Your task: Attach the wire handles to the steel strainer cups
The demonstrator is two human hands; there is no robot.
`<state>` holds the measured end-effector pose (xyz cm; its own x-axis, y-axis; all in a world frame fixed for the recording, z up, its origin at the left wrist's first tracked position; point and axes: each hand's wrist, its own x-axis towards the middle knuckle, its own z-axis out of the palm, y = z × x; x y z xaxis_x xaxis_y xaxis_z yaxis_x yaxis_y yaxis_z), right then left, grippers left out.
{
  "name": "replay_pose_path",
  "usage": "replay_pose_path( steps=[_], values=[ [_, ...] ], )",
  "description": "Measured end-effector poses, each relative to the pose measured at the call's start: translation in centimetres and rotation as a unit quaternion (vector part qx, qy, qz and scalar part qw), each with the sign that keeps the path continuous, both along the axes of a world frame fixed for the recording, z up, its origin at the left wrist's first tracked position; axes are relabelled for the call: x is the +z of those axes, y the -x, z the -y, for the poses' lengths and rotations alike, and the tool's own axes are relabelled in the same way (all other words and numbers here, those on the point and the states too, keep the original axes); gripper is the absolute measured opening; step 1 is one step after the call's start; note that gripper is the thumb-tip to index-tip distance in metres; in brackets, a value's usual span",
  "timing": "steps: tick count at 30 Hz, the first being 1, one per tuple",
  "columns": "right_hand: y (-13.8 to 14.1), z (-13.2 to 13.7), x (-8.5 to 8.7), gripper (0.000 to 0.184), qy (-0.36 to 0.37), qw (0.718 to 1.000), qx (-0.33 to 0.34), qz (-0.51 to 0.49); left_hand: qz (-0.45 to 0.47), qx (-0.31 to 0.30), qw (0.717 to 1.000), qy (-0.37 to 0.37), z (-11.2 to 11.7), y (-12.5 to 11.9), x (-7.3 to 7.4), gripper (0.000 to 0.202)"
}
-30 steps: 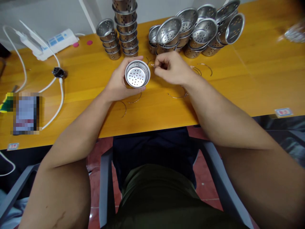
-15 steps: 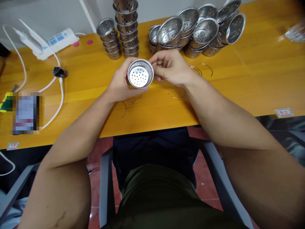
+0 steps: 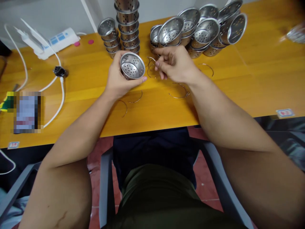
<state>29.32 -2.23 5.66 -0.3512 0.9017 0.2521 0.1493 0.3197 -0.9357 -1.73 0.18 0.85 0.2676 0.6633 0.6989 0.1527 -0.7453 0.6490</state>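
A perforated metal cup [image 3: 132,67] is in my left hand [image 3: 116,79], whose fingers and thumb wrap round its side. The cup tilts so that its open mouth and holed bottom face me. To its right, my right hand [image 3: 175,65] pinches a thin curved metal wire [image 3: 151,58] between thumb and fingers; the wire's far part reaches toward the cup without touching it. More curved wires lie on the table, one below the cup [image 3: 136,99], another further left [image 3: 125,109], and some under my right wrist [image 3: 178,96].
Behind my hands stand a tall stack of perforated cups [image 3: 128,29], a shorter stack [image 3: 109,33] and several leaning cups [image 3: 170,31]. At left lie a power strip [image 3: 60,43], a white cable [image 3: 62,95] and a blurred-out phone-like object [image 3: 26,113]. Another wire [image 3: 207,68] lies at right.
The cup in my left hand has moved left and slightly up, and tilted. My right hand has drawn a little right, away from the cup, and the wire at its fingertips now shows.
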Motion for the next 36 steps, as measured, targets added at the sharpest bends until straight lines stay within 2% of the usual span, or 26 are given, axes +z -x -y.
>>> replay_pose_path(
  steps=[3,6,8,13,18,20,23,27,29,32,36],
  values=[
    [0.2,-0.3,-0.2,0.027,-0.050,0.999,0.011,-0.004,0.032,-0.030,0.999,0.001,-0.8,-0.5,-1.2,0.108],
    [0.6,0.0,0.5,0.025,-0.113,0.993,-0.006,-0.026,0.063,-0.070,0.996,0.006,-1.5,-1.2,-2.5,0.105],
    [0.9,0.5,1.1,0.023,-0.157,0.986,-0.023,-0.059,0.072,-0.096,0.993,0.012,-1.7,-1.5,-3.3,0.110],
    [2.0,1.5,1.5,0.011,-0.226,0.968,-0.024,-0.106,0.069,-0.128,0.989,0.017,-1.3,-1.5,-3.7,0.126],
    [2.7,2.2,1.3,0.021,-0.191,0.979,-0.045,-0.058,0.014,-0.133,0.990,0.030,-0.6,-0.8,-2.7,0.123],
    [2.8,2.8,1.8,0.022,-0.160,0.985,-0.052,-0.034,-0.009,-0.154,0.987,0.040,-0.4,-0.5,-2.3,0.112],
    [2.8,4.0,3.0,0.015,-0.121,0.991,-0.058,-0.006,-0.025,-0.172,0.984,0.038,-0.1,-0.5,-2.1,0.096],
    [2.9,4.9,3.9,0.017,-0.104,0.993,-0.053,0.000,-0.026,-0.105,0.993,0.041,0.7,-1.5,-1.8,0.108],
    [3.0,4.9,3.8,0.018,-0.106,0.993,-0.044,-0.008,-0.021,-0.075,0.996,0.053,1.2,-2.1,-1.4,0.104],
    [3.0,4.7,3.5,0.018,-0.109,0.993,-0.039,-0.012,-0.010,-0.056,0.996,0.068,1.9,-2.5,-0.8,0.094],
    [3.1,4.4,3.1,0.018,-0.114,0.993,-0.034,-0.022,-0.020,-0.060,0.997,0.043,1.8,-2.2,-0.7,0.095]
  ],
)
